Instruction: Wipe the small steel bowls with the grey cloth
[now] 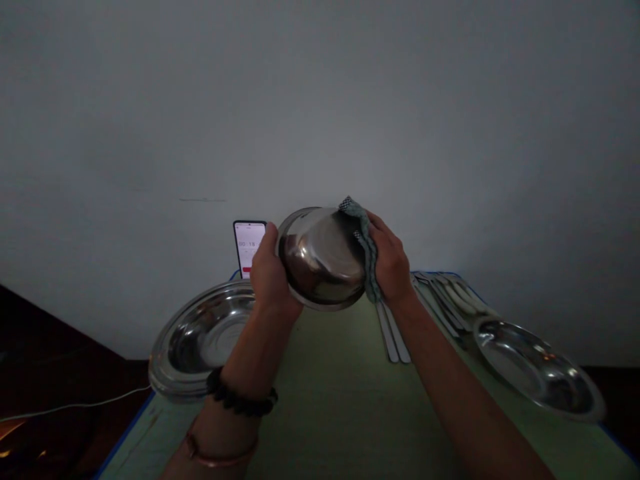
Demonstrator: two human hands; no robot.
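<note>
A shiny steel bowl (320, 257) is held up above the table, its rounded underside turned toward me. My left hand (273, 273) is closed on the bowl's left rim, thumb up. At the bowl's right side, my right hand (387, 257) is closed on a checked grey-green cloth (369, 257), which it presses against the steel. The fingers of both hands are partly hidden behind the bowl and cloth. Below the right hand, flat metal handles of cutlery (393, 337) lie on the table.
Wide steel basins (165, 347) sit stacked at the left. A lit phone (245, 243) leans on the wall behind. To the right lie several utensils (450, 303) and an oval steel dish (540, 370). The green tabletop (335, 400) has a blue edge.
</note>
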